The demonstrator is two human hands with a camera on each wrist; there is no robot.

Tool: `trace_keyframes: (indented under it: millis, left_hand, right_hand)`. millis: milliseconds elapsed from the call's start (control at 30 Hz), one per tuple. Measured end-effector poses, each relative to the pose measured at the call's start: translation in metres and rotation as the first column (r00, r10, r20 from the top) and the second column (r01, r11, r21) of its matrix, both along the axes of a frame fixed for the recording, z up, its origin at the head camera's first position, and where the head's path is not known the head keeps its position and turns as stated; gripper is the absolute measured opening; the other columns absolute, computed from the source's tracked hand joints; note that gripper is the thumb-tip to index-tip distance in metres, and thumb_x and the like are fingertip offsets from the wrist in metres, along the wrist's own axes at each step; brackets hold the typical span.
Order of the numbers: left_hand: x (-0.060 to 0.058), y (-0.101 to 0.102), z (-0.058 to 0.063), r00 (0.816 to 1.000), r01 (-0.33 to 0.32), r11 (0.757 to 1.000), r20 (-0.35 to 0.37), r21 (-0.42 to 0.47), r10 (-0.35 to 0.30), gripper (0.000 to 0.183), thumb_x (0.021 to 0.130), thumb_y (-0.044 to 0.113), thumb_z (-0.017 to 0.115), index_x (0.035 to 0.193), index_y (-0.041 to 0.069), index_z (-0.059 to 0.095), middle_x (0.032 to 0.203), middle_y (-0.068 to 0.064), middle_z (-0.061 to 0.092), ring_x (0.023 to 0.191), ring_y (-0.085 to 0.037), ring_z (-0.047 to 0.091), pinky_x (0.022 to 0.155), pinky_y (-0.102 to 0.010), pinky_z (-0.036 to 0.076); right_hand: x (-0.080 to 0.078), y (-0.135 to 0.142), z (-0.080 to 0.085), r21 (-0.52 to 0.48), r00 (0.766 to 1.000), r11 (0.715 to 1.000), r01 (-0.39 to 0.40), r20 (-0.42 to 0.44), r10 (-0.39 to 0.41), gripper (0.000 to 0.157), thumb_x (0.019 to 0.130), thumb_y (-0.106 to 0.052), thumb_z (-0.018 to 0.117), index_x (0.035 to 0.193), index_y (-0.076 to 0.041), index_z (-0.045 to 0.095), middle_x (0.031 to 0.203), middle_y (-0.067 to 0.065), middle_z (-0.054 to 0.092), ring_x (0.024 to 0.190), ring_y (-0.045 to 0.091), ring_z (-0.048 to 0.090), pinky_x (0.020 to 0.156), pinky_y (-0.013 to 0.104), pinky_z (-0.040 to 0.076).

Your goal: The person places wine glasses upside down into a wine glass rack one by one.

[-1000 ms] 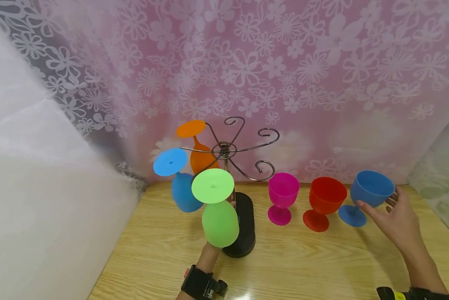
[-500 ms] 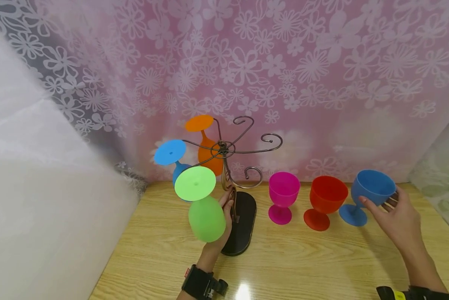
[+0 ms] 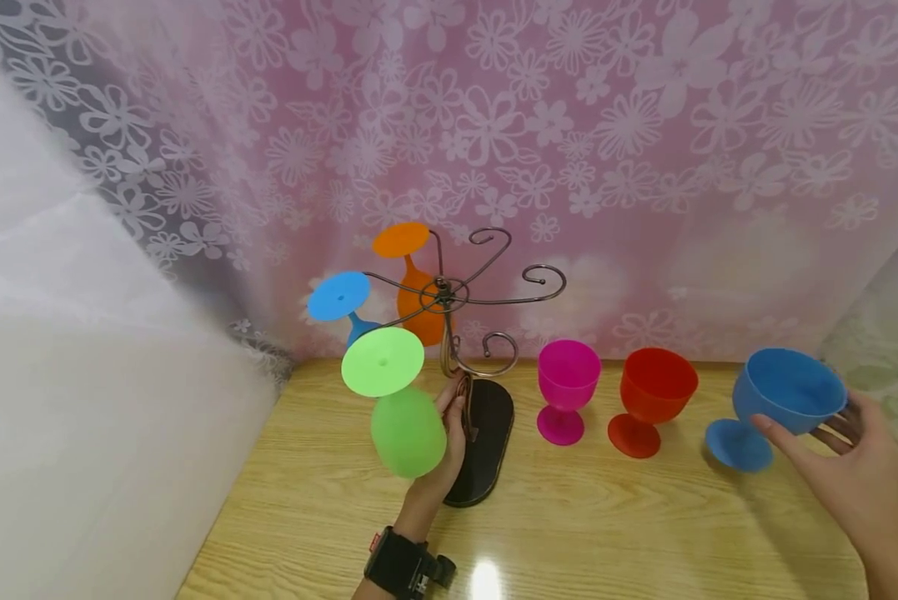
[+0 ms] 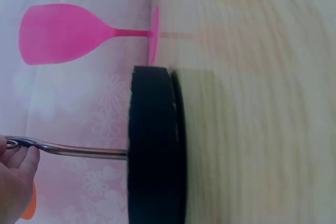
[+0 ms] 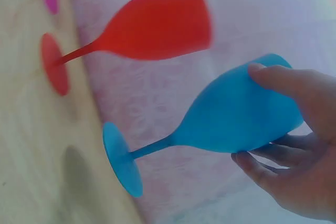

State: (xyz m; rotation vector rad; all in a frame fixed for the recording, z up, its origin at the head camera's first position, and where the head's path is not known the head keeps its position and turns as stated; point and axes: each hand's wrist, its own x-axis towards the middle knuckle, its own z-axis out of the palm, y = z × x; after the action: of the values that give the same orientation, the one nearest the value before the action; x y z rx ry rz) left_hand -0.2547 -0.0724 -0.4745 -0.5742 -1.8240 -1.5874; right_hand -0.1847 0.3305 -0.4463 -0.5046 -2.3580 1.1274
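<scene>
My right hand (image 3: 861, 467) grips the bowl of a blue plastic wine goblet (image 3: 782, 392), thumb on the near side and fingers behind. The goblet is tilted, its foot (image 5: 122, 160) off the table in the right wrist view. My left hand (image 3: 441, 454) pinches the metal post (image 4: 84, 151) of a goblet rack, above its black base (image 3: 486, 450). Upside down on the rack's curled wire arms (image 3: 494, 298) hang a green goblet (image 3: 407, 433), another blue goblet (image 3: 339, 296), partly hidden, and an orange goblet (image 3: 418, 308). The arms on the right side hold nothing.
A magenta goblet (image 3: 569, 375) and a red goblet (image 3: 654, 387) stand upright on the wooden table (image 3: 569, 533), between the rack and my right hand. Behind the table hangs a pink flowered curtain (image 3: 606, 167). White sheeting (image 3: 81, 375) covers the left side.
My right hand has lifted the blue goblet off the table, moving it right and nearer. The rack's top has turned, carrying the green goblet left and uncovering my left hand on the post.
</scene>
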Motion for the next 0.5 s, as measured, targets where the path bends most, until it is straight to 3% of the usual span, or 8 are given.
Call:
trace_keyframes:
  millis: [67,167,233,367,500]
  left_hand:
    - [0.002,-0.001,0.0,1.0,0.001,1.0,-0.014,-0.026,-0.001,0.037,0.094,-0.026,0.047,0.131,-0.027,0.05,0.129,-0.043,0.055,0.115,-0.059,0.055,0.093,-0.06,0.049]
    - [0.003,-0.002,0.001,0.996,-0.019,0.998,-0.085,-0.055,0.014,0.039,0.091,-0.029,0.05,0.13,-0.026,0.053,0.127,-0.041,0.057,0.112,-0.058,0.058,0.089,-0.059,0.052]
    - [0.001,-0.002,0.0,0.989,-0.042,0.997,-0.142,-0.057,0.034,0.039,0.088,-0.031,0.052,0.126,-0.027,0.054,0.124,-0.042,0.059,0.109,-0.058,0.06,0.086,-0.059,0.053]
    - [-0.004,-0.003,-0.004,0.978,-0.11,0.993,-0.181,-0.049,0.099,0.037,0.084,-0.03,0.059,0.122,-0.026,0.059,0.118,-0.04,0.063,0.104,-0.054,0.065,0.083,-0.055,0.057]
    - [-0.005,-0.004,-0.009,0.984,-0.147,0.986,-0.111,-0.083,0.137,0.035,0.084,-0.025,0.065,0.119,-0.022,0.063,0.112,-0.036,0.068,0.098,-0.049,0.07,0.078,-0.052,0.06]
  right_hand:
    - [0.005,0.003,-0.003,-0.029,0.997,0.999,0.038,-0.066,-0.04,0.087,0.09,-0.021,0.081,0.161,-0.019,0.031,0.156,0.018,0.043,0.141,0.029,0.048,0.111,0.021,0.039]
    - [0.015,-0.002,0.002,-0.055,0.976,0.996,0.067,-0.204,-0.077,0.081,0.089,-0.008,0.079,0.157,-0.024,0.038,0.152,0.012,0.047,0.137,0.009,0.049,0.105,0.012,0.038]
    - [0.02,-0.007,0.008,-0.051,0.968,0.997,0.058,-0.243,-0.068,0.08,0.089,-0.002,0.078,0.157,-0.023,0.04,0.151,0.009,0.049,0.137,0.01,0.049,0.103,0.011,0.039]
    - [0.026,-0.011,0.014,-0.018,0.971,0.999,-0.035,-0.236,0.03,0.076,0.091,0.001,0.076,0.156,-0.02,0.043,0.145,0.0,0.051,0.122,-0.006,0.05,0.096,0.004,0.039]
    - [0.03,-0.006,0.011,0.027,0.966,0.989,-0.145,-0.211,0.148,0.077,0.088,0.002,0.078,0.155,-0.016,0.045,0.133,-0.016,0.05,0.107,-0.014,0.046,0.088,0.0,0.039]
